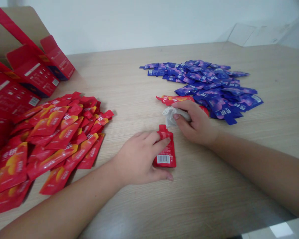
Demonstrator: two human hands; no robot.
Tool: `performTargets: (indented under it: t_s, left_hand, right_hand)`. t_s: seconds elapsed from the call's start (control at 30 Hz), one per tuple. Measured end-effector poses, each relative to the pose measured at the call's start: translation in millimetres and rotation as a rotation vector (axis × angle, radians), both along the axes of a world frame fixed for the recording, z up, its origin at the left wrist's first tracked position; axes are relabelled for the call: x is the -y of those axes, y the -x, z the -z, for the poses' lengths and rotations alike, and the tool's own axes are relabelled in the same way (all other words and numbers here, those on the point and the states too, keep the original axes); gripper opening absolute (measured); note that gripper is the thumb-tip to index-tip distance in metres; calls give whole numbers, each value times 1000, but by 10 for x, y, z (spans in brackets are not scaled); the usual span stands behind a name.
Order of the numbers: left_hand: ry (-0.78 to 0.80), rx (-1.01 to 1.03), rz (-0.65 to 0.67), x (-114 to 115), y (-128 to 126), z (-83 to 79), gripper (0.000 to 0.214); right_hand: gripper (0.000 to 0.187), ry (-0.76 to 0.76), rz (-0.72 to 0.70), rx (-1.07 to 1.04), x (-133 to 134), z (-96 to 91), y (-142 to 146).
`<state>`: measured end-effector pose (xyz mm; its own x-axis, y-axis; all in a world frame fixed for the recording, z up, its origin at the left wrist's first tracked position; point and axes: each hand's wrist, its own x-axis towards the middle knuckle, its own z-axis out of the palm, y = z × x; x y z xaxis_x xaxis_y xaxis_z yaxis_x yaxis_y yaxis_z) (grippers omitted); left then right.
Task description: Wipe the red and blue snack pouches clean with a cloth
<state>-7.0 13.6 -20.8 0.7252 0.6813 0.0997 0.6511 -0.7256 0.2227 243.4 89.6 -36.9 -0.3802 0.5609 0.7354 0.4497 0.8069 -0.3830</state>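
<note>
A red sachet lies on the table with its barcode side up and its narrow neck pointing away from me. My left hand rests over its left side, fingers stretched across it and thumb apart near the bottom edge. Just beyond, my right hand is closed around a crumpled white tissue, its folded end sticking out to the left. Behind the right hand, red sachets lie partly hidden against the pile of purple sachets.
To the left a heap of red and orange sachets spreads over the table. Red cardboard boxes stand behind it at the far left. The pale wood table meets a white wall at the back.
</note>
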Motion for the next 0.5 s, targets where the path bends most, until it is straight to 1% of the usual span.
performTargets:
  t_s: [0.07, 0.1, 0.17, 0.23, 0.3, 0.37, 0.4, 0.47, 0.5]
  left_hand:
    - [-36, 32, -25, -9, -4, 60, 124]
    - [-34, 40, -34, -15, -3, 91, 129]
    - [10, 43, -48, -22, 3, 143, 133]
    - [63, 49, -64, -21, 12, 171, 133]
    - [87, 88, -88, -13, 19, 177, 131]
    - [98, 125, -95, -5, 19, 168, 129]
    - [100, 134, -96, -3, 16, 160, 129]
    - [102, 134, -96, -4, 7, 141, 127]
    - [103, 131, -96, -7, 2, 131, 125]
  right_hand:
    - [33, 3, -50, 28, 17, 7, 5]
    - [33, 8, -62, 34, 24, 2, 3]
    - [31, 16, -94, 39, 49, -40, -4]
    - [28, 32, -164, 67, 113, -139, -1]
    - [24, 102, -284, 184, 224, -276, 25]
    - [18, 252, -433, 432, 358, -404, 71]
    - [15, 324, -486, 547, 418, -449, 97]
    - [14, 420, -482, 667, 497, -482, 140]
    - [14, 441, -456, 693, 512, -472, 152]
